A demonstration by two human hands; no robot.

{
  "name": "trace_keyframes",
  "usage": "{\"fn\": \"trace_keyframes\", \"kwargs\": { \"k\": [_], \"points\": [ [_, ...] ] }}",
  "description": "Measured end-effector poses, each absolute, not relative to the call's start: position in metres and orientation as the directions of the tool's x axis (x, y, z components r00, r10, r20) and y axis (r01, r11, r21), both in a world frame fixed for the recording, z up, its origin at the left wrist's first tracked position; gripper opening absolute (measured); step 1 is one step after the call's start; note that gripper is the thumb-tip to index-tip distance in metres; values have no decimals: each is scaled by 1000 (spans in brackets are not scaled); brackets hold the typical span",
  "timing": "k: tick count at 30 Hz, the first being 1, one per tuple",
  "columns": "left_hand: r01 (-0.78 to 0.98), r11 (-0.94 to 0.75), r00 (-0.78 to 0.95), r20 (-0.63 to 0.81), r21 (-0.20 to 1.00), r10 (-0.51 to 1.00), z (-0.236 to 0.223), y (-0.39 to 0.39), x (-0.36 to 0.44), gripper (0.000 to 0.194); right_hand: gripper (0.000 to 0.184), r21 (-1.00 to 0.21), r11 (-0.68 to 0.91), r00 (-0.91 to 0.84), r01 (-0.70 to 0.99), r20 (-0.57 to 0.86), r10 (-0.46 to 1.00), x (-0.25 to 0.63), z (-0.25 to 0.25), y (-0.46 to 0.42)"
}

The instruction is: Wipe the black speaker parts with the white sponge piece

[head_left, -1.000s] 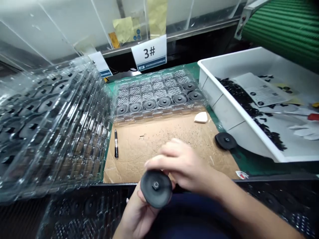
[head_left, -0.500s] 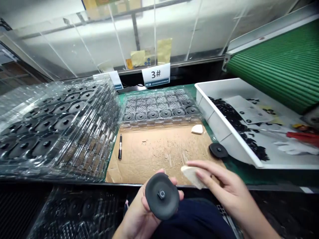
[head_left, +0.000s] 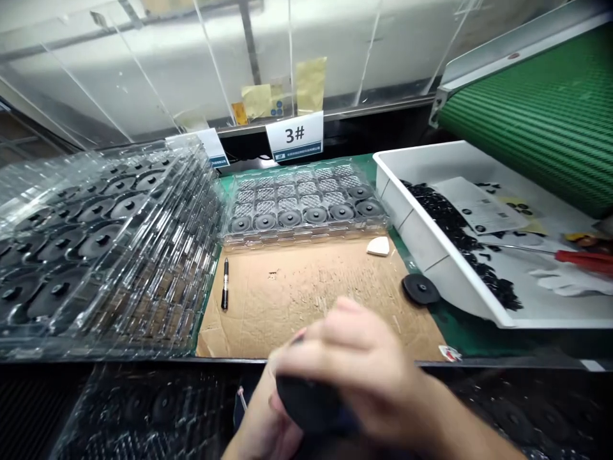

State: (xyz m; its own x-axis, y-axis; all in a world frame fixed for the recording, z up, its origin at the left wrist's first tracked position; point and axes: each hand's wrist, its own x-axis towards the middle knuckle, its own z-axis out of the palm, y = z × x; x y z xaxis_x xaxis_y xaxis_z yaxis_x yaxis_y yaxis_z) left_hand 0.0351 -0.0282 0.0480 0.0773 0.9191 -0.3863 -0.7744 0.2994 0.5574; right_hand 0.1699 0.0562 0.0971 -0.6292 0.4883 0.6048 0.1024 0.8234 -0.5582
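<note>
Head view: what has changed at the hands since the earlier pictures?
The right hand has moved left from beside the black disc to over it, and the pale wedge it held is out of sight. The left hand still holds the disc. The pen and second black disc stayed put.

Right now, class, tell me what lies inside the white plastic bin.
The white plastic bin holds small black pieces, a printed sheet, a red-handled screwdriver and a white glove; what lies under the sheet is covered.
</note>
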Motion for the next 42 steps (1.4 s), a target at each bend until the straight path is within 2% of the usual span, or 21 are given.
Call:
{"fn": "trace_keyframes", "kwargs": {
  "k": [3,6,10,13,16,18,22,24,27,32,35,39,42],
  "points": [
    [-822,270,78,-370,502,926,50,-20,27,59,23,-765,602,-456,228,462,761,185,76,66],
    [-856,247,73,-367,455,927,45,-13,19,56,23,-900,373,-396,225,265,879,195,42,60],
    [-869,263,108,-358,419,927,33,-5,16,53,20,-932,123,-414,340,-31,910,195,-10,38],
    [-856,311,140,-395,412,908,28,2,17,53,22,-924,32,-341,381,-108,934,195,-18,36],
    [-836,346,134,-452,426,882,29,9,19,55,20,-927,65,-195,370,-10,981,192,12,51],
    [-831,336,104,-470,443,876,30,13,20,53,19,-922,172,-152,346,125,980,183,40,61],
    [-831,341,102,-482,440,870,23,18,17,43,24,-800,547,-379,246,440,814,156,71,70],
    [-821,340,85,-490,458,867,16,20,12,41,22,-769,599,-533,224,417,736,146,71,73],
    [-817,330,39,-527,472,849,7,26,7,41,22,-800,526,-651,290,238,721,135,65,84],
    [-809,456,186,-573,371,798,15,45,8,30,24,-743,591,-517,313,389,762,130,63,102],
    [-798,489,210,-598,353,774,21,60,9,35,22,-768,570,-616,292,305,726,148,59,105],
    [-804,476,184,-612,356,769,15,76,13,51,23,-744,451,-528,493,156,835,169,54,114],
    [-780,529,229,-634,335,738,7,83,15,42,25,-662,507,-499,552,226,837,165,54,130]
  ]
}}
